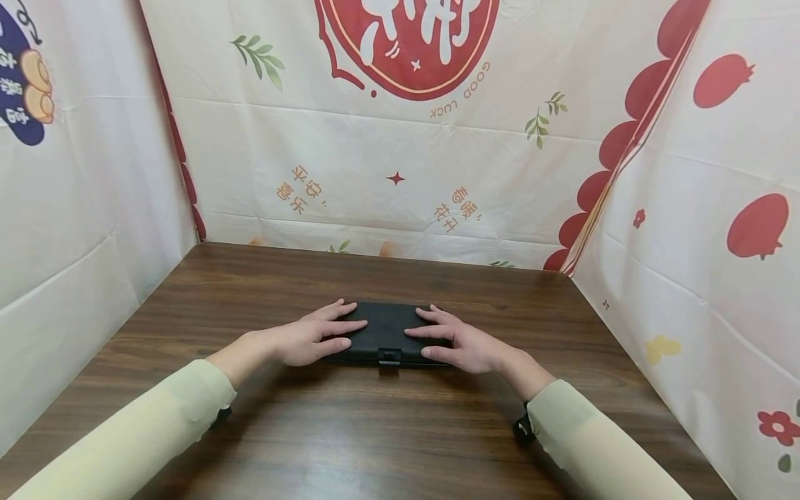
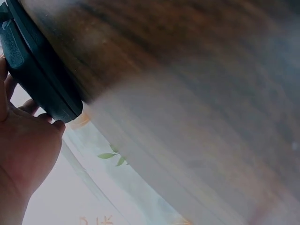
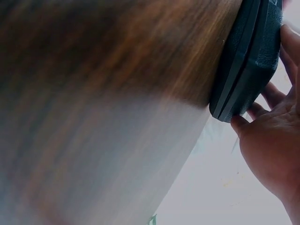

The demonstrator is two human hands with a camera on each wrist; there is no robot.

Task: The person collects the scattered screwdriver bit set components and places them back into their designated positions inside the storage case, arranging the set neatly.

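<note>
A black hard case (image 1: 386,325) with a front latch (image 1: 389,356) lies closed on the wooden table. Over its left end rests my left hand (image 1: 306,339), fingers spread and nearly straight across the lid. My right hand (image 1: 471,345) lies the same way on the right end. In the left wrist view, the case (image 2: 40,65) shows its side seam, with the left hand (image 2: 30,145) against its top. The right wrist view has the other end of the case (image 3: 246,61), where fingers of the right hand (image 3: 274,136) touch the lid.
The brown wooden table (image 1: 350,430) spreads out around the case. A printed white curtain (image 1: 375,146) hangs behind its far edge, and more curtains stand along the left and right sides. Dark straps (image 1: 523,427) show at the cuffs of both light sleeves (image 1: 594,430).
</note>
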